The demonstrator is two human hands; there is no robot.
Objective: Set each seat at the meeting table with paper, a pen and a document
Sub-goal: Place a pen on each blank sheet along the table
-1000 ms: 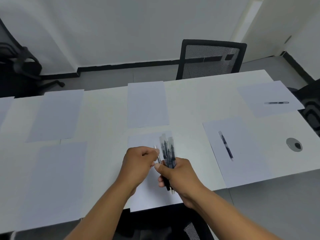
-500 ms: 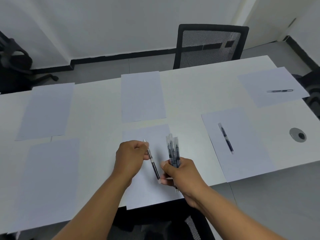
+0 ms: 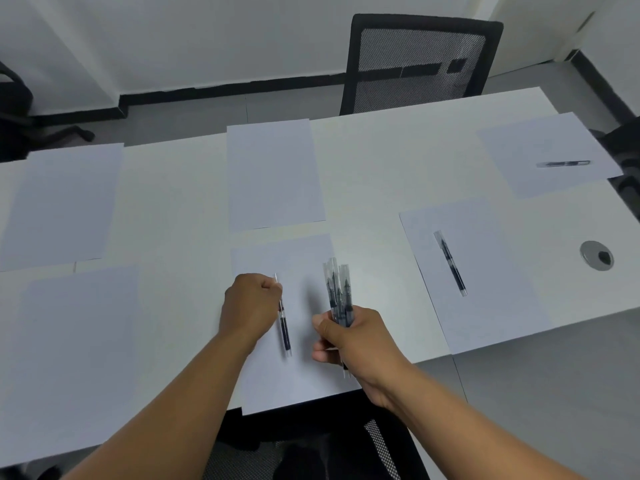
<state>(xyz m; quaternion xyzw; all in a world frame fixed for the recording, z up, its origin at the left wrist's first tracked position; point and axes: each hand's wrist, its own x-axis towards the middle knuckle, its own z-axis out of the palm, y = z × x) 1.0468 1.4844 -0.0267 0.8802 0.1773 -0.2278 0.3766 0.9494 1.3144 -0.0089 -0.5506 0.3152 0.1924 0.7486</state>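
Pinching one slim clear-barrelled black-ink pen [image 3: 283, 323] near its upper end, left hand [image 3: 250, 308] curled, pen lying along or just above the near white paper sheet [image 3: 294, 382] at six o'clock; contact with the sheet hard to tell. Clamped in the right hand [image 3: 353, 336], just at three o'clock of that pen: a bundle of similar clear pens [image 3: 337, 292], tips fanning toward twelve o'clock. Hands near each other, not touching.

Already served: white sheet with a pen [image 3: 450, 263] at three o'clock, and another sheet with a pen [image 3: 562, 164] at two o'clock. Still bare of pens: sheet at twelve o'clock [image 3: 273, 174] before the black mesh-backed chair [image 3: 415, 64], plus two sheets at nine and ten o'clock [image 3: 62, 206]. No documents visible anywhere on the white meeting table [image 3: 381, 161].

Likely risks from here:
- Round barrel rolling off the sheet toward the table edge at six o'clock if released while tilted or moving.
- Loose grip on the fanned bundle letting a pen slide out the bottom, where ends already poke below the fist.
- Dragging the light sheet askew with a wrist or forearm on withdrawal.
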